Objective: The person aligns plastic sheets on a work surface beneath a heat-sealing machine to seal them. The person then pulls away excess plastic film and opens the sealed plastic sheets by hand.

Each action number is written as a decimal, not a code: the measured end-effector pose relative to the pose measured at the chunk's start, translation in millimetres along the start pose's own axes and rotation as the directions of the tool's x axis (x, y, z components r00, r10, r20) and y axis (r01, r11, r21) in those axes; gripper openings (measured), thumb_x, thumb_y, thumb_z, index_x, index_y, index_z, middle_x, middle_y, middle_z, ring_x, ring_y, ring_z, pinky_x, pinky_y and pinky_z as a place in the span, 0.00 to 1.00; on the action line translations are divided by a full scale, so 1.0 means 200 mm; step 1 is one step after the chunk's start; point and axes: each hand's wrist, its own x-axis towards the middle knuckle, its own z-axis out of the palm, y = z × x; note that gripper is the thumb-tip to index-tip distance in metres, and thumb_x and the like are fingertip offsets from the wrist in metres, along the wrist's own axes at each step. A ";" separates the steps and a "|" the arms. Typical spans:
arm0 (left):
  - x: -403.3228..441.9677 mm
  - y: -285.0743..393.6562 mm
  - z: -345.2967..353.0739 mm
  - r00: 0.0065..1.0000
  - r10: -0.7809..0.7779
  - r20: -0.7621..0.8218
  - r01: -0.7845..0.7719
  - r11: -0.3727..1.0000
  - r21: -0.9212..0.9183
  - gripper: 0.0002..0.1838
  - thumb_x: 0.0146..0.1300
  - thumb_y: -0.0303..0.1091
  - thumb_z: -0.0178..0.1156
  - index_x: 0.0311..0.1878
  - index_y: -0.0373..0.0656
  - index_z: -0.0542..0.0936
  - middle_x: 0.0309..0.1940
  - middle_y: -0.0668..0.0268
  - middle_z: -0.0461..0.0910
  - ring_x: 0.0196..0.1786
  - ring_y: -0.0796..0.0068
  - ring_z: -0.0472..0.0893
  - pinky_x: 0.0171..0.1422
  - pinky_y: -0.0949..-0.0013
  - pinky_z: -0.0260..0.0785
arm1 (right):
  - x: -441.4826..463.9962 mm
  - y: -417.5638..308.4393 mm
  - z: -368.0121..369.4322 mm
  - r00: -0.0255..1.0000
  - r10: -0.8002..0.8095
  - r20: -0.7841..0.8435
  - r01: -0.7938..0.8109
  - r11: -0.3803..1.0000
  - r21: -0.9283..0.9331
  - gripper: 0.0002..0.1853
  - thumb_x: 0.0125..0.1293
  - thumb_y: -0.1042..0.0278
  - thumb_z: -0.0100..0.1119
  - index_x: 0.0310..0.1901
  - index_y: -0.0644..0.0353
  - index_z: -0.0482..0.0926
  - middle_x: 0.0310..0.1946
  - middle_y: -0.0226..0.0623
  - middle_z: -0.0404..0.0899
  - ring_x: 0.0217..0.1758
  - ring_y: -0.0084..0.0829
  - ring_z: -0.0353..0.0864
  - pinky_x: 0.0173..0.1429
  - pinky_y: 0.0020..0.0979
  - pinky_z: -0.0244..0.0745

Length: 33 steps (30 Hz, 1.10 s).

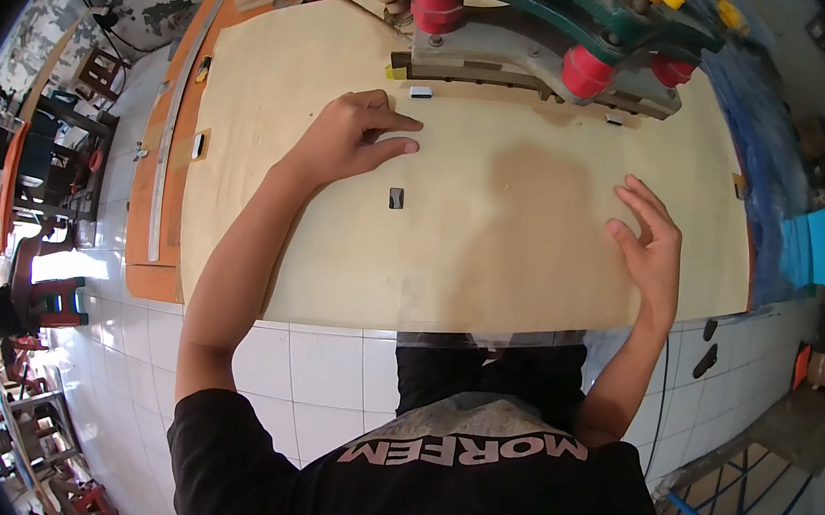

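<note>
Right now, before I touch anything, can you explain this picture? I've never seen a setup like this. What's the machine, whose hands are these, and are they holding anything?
There is one picture, from a camera on the person's head, looking forward and down past their dark shirt. The arms are human. The left hand is on the picture's left, the right hand on its right. Both look empty, fingers parted over a broad pale sheet on an orange table.

Between the hands, nearer the left, lies a small dark piece. A metal strip runs along the table's left side. At the far side is a green and grey metal frame with red knobs; I can't tell what it does. Beside its near edge sits a small white block.
</note>
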 end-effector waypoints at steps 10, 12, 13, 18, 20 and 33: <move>0.01 0.00 -0.02 1.000 0.016 -0.001 -0.016 1.000 -0.010 0.12 0.55 0.38 0.71 0.43 0.47 0.88 0.23 0.63 0.74 0.26 0.69 0.73 0.31 0.66 0.66 | 0.01 0.01 -0.01 1.000 -0.023 0.001 0.023 0.999 -0.025 0.23 0.55 0.82 0.67 0.55 0.63 0.80 0.63 0.43 0.74 0.65 0.33 0.74 0.60 0.28 0.72; 0.00 0.00 -0.01 0.998 -0.029 0.052 0.031 0.999 -0.032 0.14 0.55 0.33 0.71 0.45 0.45 0.87 0.23 0.65 0.72 0.27 0.72 0.70 0.31 0.68 0.64 | 0.00 -0.01 0.00 1.000 0.012 -0.005 -0.012 1.000 -0.002 0.23 0.55 0.82 0.67 0.55 0.64 0.80 0.63 0.43 0.74 0.65 0.34 0.73 0.61 0.28 0.72; 0.00 0.01 -0.01 0.998 -0.026 0.050 0.027 0.999 -0.031 0.14 0.55 0.33 0.71 0.45 0.45 0.87 0.23 0.65 0.72 0.27 0.72 0.70 0.31 0.68 0.64 | 0.00 -0.02 0.00 0.999 0.046 -0.007 -0.046 0.999 0.023 0.23 0.55 0.82 0.67 0.55 0.64 0.80 0.62 0.44 0.74 0.65 0.34 0.73 0.62 0.28 0.71; 0.00 0.00 -0.01 0.999 -0.015 0.039 0.016 0.999 -0.030 0.14 0.54 0.32 0.71 0.45 0.44 0.87 0.23 0.64 0.72 0.27 0.71 0.71 0.32 0.67 0.64 | 0.00 0.01 0.00 1.000 0.005 -0.005 -0.004 0.999 0.049 0.23 0.55 0.83 0.67 0.55 0.65 0.80 0.63 0.46 0.73 0.66 0.35 0.73 0.64 0.29 0.70; 0.00 0.00 -0.01 1.000 -0.006 0.025 0.006 1.000 -0.021 0.13 0.55 0.35 0.71 0.44 0.45 0.88 0.23 0.63 0.74 0.27 0.68 0.72 0.32 0.66 0.66 | 0.00 0.02 0.00 1.000 -0.004 -0.006 0.004 0.998 0.056 0.23 0.55 0.83 0.67 0.55 0.65 0.80 0.63 0.46 0.73 0.66 0.35 0.72 0.64 0.29 0.71; -0.02 0.01 -0.04 0.999 0.049 0.015 -0.048 0.997 -0.058 0.13 0.55 0.35 0.71 0.43 0.42 0.87 0.26 0.62 0.75 0.28 0.68 0.75 0.33 0.66 0.67 | 0.00 -0.01 0.00 1.000 0.013 0.012 -0.014 0.998 0.056 0.23 0.54 0.86 0.65 0.54 0.67 0.80 0.62 0.46 0.72 0.67 0.36 0.71 0.68 0.32 0.69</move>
